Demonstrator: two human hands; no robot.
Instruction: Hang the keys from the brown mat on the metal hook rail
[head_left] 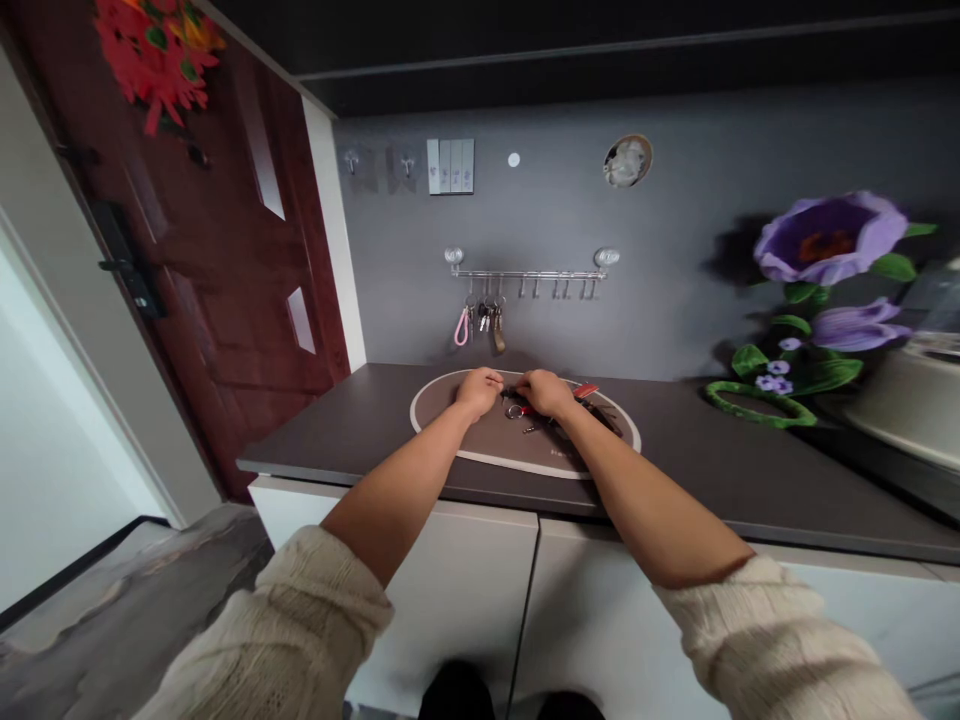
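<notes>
Both hands meet over an oval brown mat (480, 448) with a pale rim on the counter. My left hand (480, 392) is closed in a pinch at the mat's back left. Close by on its right, my right hand (546, 392) has its fingers curled down. A small dark thing (511, 393), perhaps a key, spans the gap between the fingertips; its ends are hidden. Just below lies a metal key ring (514, 411) with a red piece beside it. Partly behind my right wrist are more dark keys (604, 418) and a red item (586, 390).
A hook rail (529, 274) on the grey wall carries several bunches of keys (487, 318) at its left end. Purple artificial flowers (829, 245) and a beige appliance (915, 390) stand on the right. White cabinet doors (442, 570) are below the dark counter (330, 420); a brown door (217, 290) is left.
</notes>
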